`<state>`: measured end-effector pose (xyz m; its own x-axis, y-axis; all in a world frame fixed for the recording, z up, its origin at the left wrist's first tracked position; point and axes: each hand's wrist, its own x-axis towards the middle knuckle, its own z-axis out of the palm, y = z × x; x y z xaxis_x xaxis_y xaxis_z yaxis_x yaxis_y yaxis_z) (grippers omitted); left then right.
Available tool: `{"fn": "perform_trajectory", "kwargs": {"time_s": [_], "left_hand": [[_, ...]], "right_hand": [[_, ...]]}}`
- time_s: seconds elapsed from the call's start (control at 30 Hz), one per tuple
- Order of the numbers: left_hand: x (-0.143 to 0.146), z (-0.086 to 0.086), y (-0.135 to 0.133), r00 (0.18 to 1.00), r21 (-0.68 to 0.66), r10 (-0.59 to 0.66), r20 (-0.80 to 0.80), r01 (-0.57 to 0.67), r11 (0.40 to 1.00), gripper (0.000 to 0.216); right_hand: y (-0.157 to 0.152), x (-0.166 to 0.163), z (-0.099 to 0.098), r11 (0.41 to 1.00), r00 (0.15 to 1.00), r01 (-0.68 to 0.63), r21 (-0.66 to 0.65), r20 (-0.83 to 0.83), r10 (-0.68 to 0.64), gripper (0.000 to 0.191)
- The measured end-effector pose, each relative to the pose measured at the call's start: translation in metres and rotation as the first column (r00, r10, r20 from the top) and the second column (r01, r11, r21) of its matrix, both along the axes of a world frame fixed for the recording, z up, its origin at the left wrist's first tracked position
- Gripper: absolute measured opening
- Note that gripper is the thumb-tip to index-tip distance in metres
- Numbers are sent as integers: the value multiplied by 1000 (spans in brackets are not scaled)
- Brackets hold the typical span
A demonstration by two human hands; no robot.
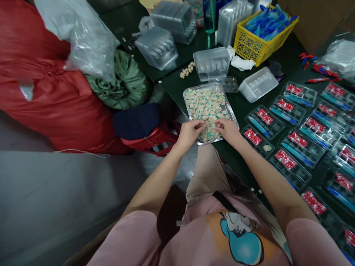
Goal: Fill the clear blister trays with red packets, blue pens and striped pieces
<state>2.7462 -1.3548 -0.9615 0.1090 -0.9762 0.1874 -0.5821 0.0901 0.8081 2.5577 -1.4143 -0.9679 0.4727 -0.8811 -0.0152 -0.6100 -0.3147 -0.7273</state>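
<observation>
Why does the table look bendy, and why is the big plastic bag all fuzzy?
Head view: the wide lens curves the table; the clear plastic bag, top left, is blurred; light is dim, with pale glare on the stacked clear trays; left hand and right hand at the metal tray look sharp.

One view only, from your head, tilted forward and down. Near range; the green table (244,107) fills the upper right.
</observation>
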Motion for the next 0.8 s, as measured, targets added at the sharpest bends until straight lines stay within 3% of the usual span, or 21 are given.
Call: {"fn": "perform_trajectory", "kwargs": {"time_s": [0.23,0.47,0.63,0.8], "left_hand": [[3,-5,-1,957,77,34,-288,-12,997,23],[-6,0,1,906,137,40,-422,21,990,25],[-3,-6,-4,947,141,-1,-321,49,989,26],[-2,-2,-11,992,213,-123,-35,128,969,20]], "right_hand": [[-6,11,-13,984,988,-40,-175,-151,13,14],[-4,5,-13,977,993,-106,-183,-68,95,15],[-11,-6,-8,996,996,13,-91,92,-5,22],[-15,-11,-7,991,977,-30,129,215,1,16]]}}
